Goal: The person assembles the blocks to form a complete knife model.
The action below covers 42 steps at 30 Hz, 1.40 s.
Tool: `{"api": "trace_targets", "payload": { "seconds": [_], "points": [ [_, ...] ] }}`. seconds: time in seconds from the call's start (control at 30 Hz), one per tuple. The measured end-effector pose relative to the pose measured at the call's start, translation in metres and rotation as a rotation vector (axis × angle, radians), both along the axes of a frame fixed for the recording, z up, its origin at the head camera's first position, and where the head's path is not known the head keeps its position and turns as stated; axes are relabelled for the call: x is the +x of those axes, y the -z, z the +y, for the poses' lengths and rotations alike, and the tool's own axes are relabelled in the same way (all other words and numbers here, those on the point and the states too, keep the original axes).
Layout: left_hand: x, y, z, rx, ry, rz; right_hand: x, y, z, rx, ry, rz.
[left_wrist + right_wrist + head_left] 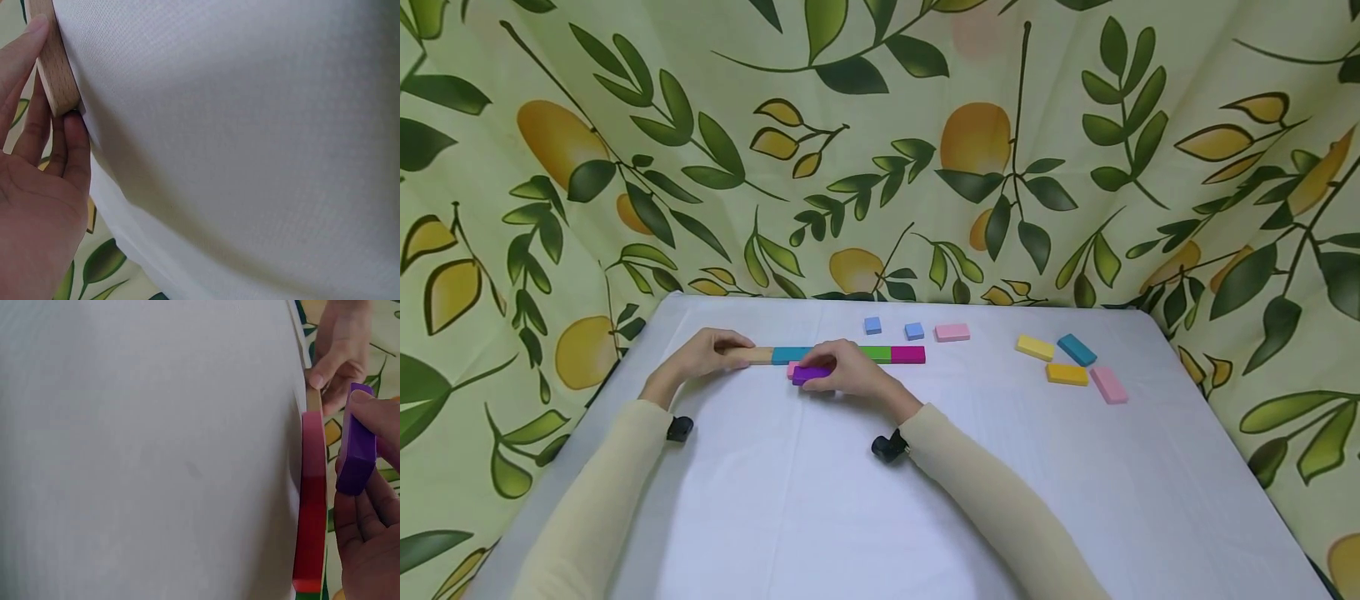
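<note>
Several flat coloured blocks lie end to end in a row on the white table. My left hand (711,354) grips the natural wood block (57,69) at the row's left end, thumb on one side and fingers at its end. Beside it are a teal block (788,356), a green block (875,352) and a magenta block (907,355). My right hand (850,369) pinches a purple block (358,440) between thumb and fingers, in front of the row. A pink block (313,444) and a red block (312,531) show in the right wrist view; the right hand mostly hides them from the head view.
Behind the row lie two small blue blocks (872,326) and a pink block (952,332). To the right are scattered a yellow block (1035,347), an orange-yellow block (1067,374), another teal block (1077,350) and another pink block (1108,385). A leaf-print curtain (880,167) hangs behind.
</note>
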<state>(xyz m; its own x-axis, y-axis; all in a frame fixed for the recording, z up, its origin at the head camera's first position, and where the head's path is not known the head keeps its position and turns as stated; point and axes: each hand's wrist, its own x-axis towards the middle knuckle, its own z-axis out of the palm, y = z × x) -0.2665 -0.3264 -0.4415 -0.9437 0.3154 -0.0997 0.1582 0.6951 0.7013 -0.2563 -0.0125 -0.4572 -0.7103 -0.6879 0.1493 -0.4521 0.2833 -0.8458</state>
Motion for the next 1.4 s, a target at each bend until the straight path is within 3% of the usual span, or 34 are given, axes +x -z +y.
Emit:
{"api": "trace_targets", "payload": {
  "seconds": [0.57,1.4],
  "points": [
    [0.000,-0.001,0.000,-0.007,0.007,0.012,0.001,0.004,-0.018,0.113,0.050,0.030],
    [0.000,0.000,-0.001,0.007,0.014,0.023,0.004,-0.002,-0.027,0.181,0.067,0.034]
  ]
}}
